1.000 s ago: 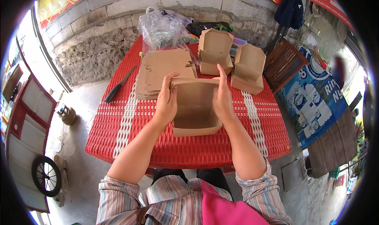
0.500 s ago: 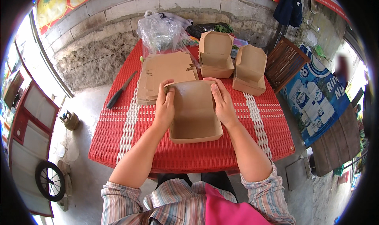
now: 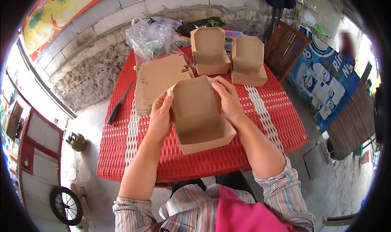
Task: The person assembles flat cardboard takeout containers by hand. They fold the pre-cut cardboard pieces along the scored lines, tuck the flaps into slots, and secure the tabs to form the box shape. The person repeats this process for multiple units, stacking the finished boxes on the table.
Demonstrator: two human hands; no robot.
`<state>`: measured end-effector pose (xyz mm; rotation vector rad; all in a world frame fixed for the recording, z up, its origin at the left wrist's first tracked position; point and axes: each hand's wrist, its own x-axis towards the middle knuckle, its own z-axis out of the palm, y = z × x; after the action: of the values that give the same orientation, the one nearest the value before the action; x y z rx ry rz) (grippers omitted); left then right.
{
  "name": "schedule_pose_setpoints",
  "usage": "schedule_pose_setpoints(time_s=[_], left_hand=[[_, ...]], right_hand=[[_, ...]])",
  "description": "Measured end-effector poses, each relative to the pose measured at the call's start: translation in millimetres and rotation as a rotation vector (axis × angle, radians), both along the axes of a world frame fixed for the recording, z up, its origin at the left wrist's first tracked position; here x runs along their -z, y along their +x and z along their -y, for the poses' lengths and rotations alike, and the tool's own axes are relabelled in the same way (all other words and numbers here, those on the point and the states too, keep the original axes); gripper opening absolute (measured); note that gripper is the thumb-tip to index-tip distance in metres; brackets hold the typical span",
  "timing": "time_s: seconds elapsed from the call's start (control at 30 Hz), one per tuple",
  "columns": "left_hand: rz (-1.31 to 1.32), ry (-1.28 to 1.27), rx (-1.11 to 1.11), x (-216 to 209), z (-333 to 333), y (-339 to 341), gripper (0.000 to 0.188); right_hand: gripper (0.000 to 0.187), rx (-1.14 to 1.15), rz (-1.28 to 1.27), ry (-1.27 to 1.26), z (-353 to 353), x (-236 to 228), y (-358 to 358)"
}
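Bench: red and white woven bench (image 3: 195,167), with a grey block wall (image 3: 175,6) behind it at 12 o'clock. Clock places count from the middle of the bench.

Held box: one brown card box (image 3: 199,120) sits in both hands, at the middle and a bit toward 6 o'clock. Its low tray part is near the person, and its lid leans up at the far side.

Left hand: the left hand (image 3: 161,114) is at the box's 9 o'clock side. Its grip is narrow, with the thumb on the lid's edge.

Right hand: the right hand (image 3: 229,103) is at the box's 2 o'clock side. Its grip pinches the lid near the top corner. Some fingers hide behind the card.

Folded boxes: a tall-lidded box (image 3: 209,55) is at 12 o'clock and a second box (image 3: 249,61) is between 1 and 2 o'clock. Both look all folded, lids up. More may be tucked under them; I cannot tell.

Flat cards: a flat pile (image 3: 159,81) lies at 10 o'clock. These look not folded yet, so I think lots are left. I cannot count them.

Held box so far: it has walls and a lid, so its folding seems almost done.

Other things: a knife (image 3: 119,106) lies at 9 o'clock, and a clear plastic bag (image 3: 152,38) is at 11.
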<state>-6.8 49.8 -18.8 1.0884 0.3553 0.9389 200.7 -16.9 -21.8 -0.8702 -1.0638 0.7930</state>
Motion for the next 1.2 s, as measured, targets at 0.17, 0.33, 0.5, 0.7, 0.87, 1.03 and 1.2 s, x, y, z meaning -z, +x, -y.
schedule_pose_setpoints(time_s=[0.17, 0.33, 0.5, 0.7, 0.87, 1.03, 1.2], left_hand=[[-0.045, 0.096, -0.175, 9, -3, 7, 0.019], [-0.064, 0.061, -0.316, 3, 6, 13, 0.019], [-0.014, 0.05, -0.41, 8, 5, 18, 0.027], [-0.081, 0.149, -0.49, 4, 13, 16, 0.037], [-0.039, 0.193, -0.51, 14, 6, 16, 0.039], [-0.08, 0.081, -0.407, 5, 8, 13, 0.032], [-0.222, 0.142, -0.11, -6, -1, 1, 0.033]], right_hand=[[0.032, 0.134, 0.173, 0.023, -5, 7, -9], [0.029, 0.248, 0.284, 0.04, -2, 5, -19], [0.028, 0.271, 0.296, 0.053, 2, 3, -25], [0.028, 0.152, 0.19, 0.018, 9, -3, -29], [0.03, 0.112, 0.173, 0.03, 5, 1, -25], [0.031, 0.208, 0.222, 0.023, 5, 3, -24], [0.032, 0.643, 0.333, 0.194, -2, -5, -16]])
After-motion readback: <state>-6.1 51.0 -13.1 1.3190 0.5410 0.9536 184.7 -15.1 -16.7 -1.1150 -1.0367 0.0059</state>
